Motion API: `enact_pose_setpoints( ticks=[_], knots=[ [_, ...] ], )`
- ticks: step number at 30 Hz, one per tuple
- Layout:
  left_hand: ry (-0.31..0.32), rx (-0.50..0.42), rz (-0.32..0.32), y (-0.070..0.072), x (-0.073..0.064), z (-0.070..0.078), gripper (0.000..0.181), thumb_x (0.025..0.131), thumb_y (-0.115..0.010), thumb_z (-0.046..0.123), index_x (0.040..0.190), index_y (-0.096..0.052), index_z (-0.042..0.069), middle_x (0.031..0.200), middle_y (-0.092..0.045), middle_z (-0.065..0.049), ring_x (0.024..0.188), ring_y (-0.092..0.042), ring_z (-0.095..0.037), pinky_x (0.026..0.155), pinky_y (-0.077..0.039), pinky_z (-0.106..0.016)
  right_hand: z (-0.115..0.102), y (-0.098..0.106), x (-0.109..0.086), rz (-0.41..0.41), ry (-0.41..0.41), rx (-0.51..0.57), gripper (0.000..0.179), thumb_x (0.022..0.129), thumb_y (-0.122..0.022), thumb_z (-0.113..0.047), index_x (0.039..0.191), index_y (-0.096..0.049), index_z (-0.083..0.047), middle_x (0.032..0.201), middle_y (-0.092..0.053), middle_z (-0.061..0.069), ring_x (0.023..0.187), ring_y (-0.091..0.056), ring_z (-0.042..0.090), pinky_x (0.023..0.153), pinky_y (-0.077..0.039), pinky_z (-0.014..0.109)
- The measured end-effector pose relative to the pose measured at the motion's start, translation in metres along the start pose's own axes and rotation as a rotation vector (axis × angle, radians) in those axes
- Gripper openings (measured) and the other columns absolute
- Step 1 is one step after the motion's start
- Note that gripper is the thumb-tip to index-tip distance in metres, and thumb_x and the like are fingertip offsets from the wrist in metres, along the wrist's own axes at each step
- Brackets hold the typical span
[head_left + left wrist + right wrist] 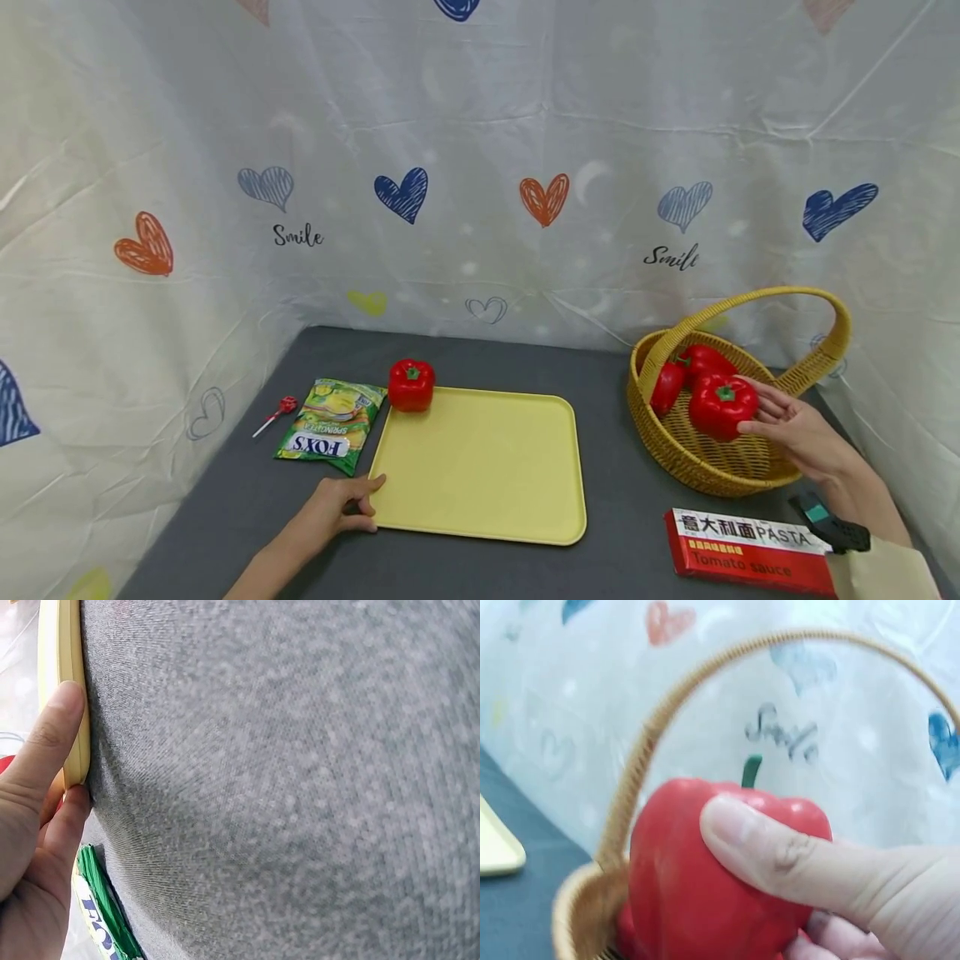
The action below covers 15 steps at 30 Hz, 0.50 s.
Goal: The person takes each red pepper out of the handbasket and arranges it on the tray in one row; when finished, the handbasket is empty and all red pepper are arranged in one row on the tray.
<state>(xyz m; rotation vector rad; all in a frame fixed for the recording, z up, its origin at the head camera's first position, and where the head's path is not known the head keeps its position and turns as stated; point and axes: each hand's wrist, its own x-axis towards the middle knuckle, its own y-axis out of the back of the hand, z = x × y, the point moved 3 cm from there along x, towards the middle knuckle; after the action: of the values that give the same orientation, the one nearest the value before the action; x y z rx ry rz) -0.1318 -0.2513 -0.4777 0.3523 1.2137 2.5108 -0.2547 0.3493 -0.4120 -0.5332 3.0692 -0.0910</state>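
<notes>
My right hand (798, 429) grips a red bell pepper (722, 408) with a green stem, over the wicker basket (675, 467). The right wrist view shows the thumb across the side of the bell pepper (705, 885). Behind it in the basket lie more red peppers (705, 360). At the near left corner of a yellow tray (480, 467), my left hand (333, 510) pinches the rim between thumb and fingers. In the left wrist view its thumb lies along the tray edge (64, 645). Another red bell pepper (411, 386) sits at the tray's far left corner.
Left of the tray lie a green Fox's candy bag (330, 425) and a red lollipop (285, 406). A red and white pasta box (742, 550) lies in front of the basket, by the right wrist. The basket's tall handle (787, 292) arches up. A printed curtain (480, 250) hangs behind the grey table.
</notes>
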Motion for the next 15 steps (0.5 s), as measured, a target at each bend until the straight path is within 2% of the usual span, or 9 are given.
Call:
enact_pose_setpoints(
  ticks=[4,7,10,13,15],
  knots=[
    [0.005,-0.004,-0.001,0.0,-0.001,0.0,0.058,0.072,-0.08,0.027,0.118,-0.064,-0.006,0.072,-0.057,0.021,0.107,-0.061,-0.018,0.087,-0.05,-0.039,-0.008,-0.012,-0.006,-0.029,-0.018,0.071,0.049,0.092,-0.055,0.01,0.116,-0.057,-0.033,0.113,-0.064,-0.019,0.099,-0.064,0.001,0.077,-0.054,0.024],
    [0.009,0.003,-0.001,0.0,-0.001,0.0,0.06,0.072,-0.08,0.026,0.119,-0.063,-0.007,0.071,-0.056,0.022,0.109,-0.06,-0.02,0.087,-0.05,-0.041,-0.015,-0.024,-0.011,-0.092,-0.009,0.121,0.052,0.093,-0.052,0.012,0.119,-0.059,-0.032,0.116,-0.065,-0.014,0.102,-0.064,0.005,0.079,-0.054,0.026],
    [0.008,0.009,-0.003,0.0,0.001,-0.001,0.06,0.072,-0.081,0.025,0.12,-0.063,-0.008,0.071,-0.056,0.022,0.096,-0.063,-0.009,0.086,-0.05,-0.039,-0.02,-0.037,-0.015,-0.142,0.005,0.152,0.054,0.093,-0.049,0.014,0.122,-0.06,-0.03,0.118,-0.065,-0.012,0.104,-0.064,0.007,0.08,-0.053,0.027],
    [-0.009,0.007,-0.001,0.0,0.001,-0.001,0.06,0.072,-0.081,0.022,0.12,-0.062,-0.009,0.071,-0.057,0.021,0.079,-0.058,0.001,0.084,-0.051,-0.032,-0.022,-0.052,-0.017,-0.191,0.017,0.184,0.054,0.094,-0.046,0.014,0.125,-0.059,-0.028,0.122,-0.064,-0.01,0.107,-0.063,0.01,0.082,-0.053,0.029],
    [-0.025,0.0,0.001,0.0,0.001,-0.001,0.06,0.072,-0.081,0.021,0.119,-0.061,-0.011,0.071,-0.057,0.021,0.072,-0.054,0.004,0.08,-0.051,-0.028,-0.022,-0.063,-0.016,-0.225,0.02,0.216,0.053,0.094,-0.046,0.014,0.127,-0.059,-0.026,0.124,-0.063,-0.008,0.109,-0.062,0.011,0.084,-0.052,0.03]
  ],
)
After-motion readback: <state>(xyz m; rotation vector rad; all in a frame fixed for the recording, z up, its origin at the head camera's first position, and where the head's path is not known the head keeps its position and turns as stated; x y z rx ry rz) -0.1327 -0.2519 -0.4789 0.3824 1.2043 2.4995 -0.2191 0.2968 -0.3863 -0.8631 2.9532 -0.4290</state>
